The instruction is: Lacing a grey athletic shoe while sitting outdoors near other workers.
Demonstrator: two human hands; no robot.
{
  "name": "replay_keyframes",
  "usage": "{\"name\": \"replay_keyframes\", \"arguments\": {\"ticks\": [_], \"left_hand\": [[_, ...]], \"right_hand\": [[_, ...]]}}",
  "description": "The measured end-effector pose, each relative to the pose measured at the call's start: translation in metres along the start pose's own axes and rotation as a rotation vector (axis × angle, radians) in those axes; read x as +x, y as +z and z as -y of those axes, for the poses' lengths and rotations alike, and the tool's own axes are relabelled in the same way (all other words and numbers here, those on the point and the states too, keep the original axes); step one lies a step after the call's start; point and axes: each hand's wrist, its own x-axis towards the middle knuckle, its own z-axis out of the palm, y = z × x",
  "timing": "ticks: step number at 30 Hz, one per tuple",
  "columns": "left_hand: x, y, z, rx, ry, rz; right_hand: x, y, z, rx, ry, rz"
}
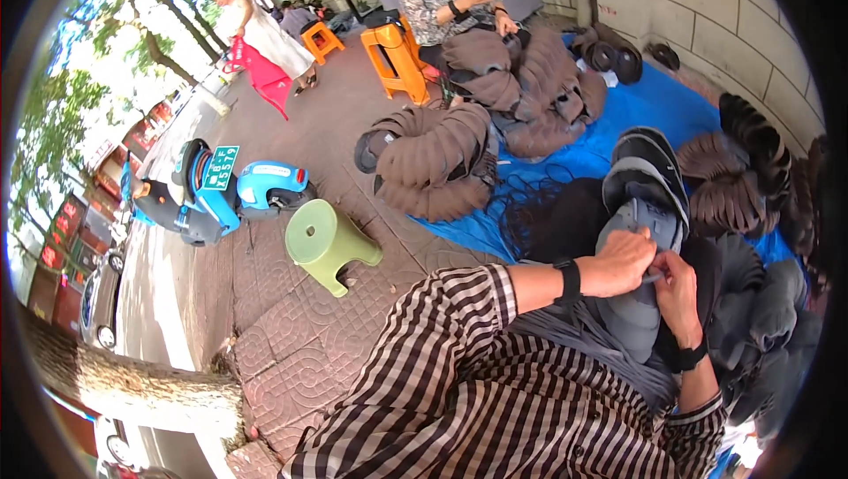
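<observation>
A grey shoe upper [629, 315] lies along my lap, and a dark shoe piece with pale edges [649, 165] sits just beyond it. My left hand [621, 262] is closed over the upper's lacing area, its fingers curled toward my other hand. On the right side of the upper, my right hand [677, 295] pinches a grey shoelace [654, 279]. What the left fingers grip is partly hidden, but it appears to be the same lace. A bundle of loose grey laces [609, 351] spreads over my lap beneath the upper.
Brown nested shoe uppers [433, 161] stand in rolls on a blue sheet [649, 108]. Grey uppers [777, 302] pile up at my right. A seated person [455, 6] handles more brown uppers ahead. To the left are a green stool [322, 236] and a blue scooter [216, 192].
</observation>
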Motion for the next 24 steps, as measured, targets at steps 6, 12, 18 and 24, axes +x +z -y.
{"name": "replay_keyframes", "arguments": {"ticks": [6, 12, 18, 24], "left_hand": [[-0.002, -0.004, 0.007, 0.200, 0.301, -0.016], [-0.022, -0.025, 0.029, 0.246, 0.405, -0.025], [-0.025, -0.038, 0.035, -0.047, 0.045, -0.061], [0.002, -0.003, 0.010, -0.154, 0.104, -0.074]], "right_hand": [[-0.004, -0.001, 0.007, -0.125, -0.017, -0.030], [-0.008, -0.006, 0.029, 0.019, -0.052, 0.106], [-0.008, -0.008, 0.025, 0.077, 0.010, 0.190], [-0.014, -0.012, 0.033, -0.043, -0.028, 0.112]]}}
